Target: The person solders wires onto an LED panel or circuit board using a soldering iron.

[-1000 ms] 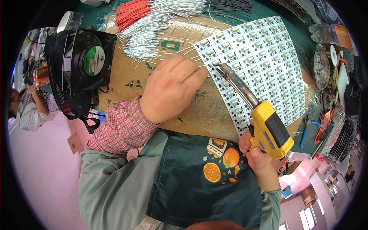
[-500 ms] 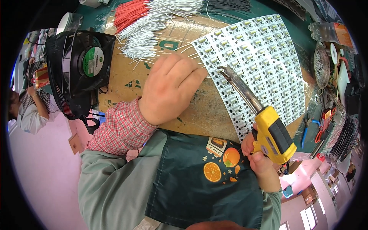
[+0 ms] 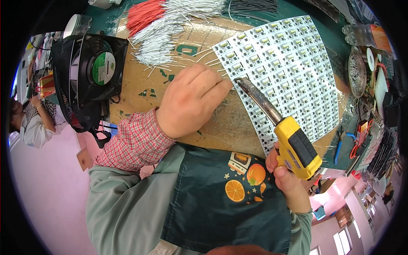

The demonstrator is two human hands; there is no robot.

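Note:
A white circuit board panel (image 3: 293, 63), covered in rows of small repeated parts, lies on the worktop. Several short white wires (image 3: 205, 55) stick out from its left edge. My left hand (image 3: 191, 100) is closed in a pinch beside that edge, just below those wires; its fingertips hide whatever is between them. My right hand (image 3: 282, 172) grips a yellow and black soldering gun (image 3: 297, 148) by its handle. The gun's dark bent tip reaches the panel's left edge, close to my left fingertips.
Piles of red wires (image 3: 144, 16), white wires (image 3: 155, 42) and black wires (image 3: 255, 5) lie at the back. A black fan (image 3: 95, 63) stands at the left. Pliers (image 3: 338, 146) and a metal dish (image 3: 356, 72) are at the right. Another person (image 3: 38, 123) sits far left.
The soldering gun has shifted left, its tip moving to the panel's edge near my left fingers. My left hand has dropped slightly toward me. The panel stays put.

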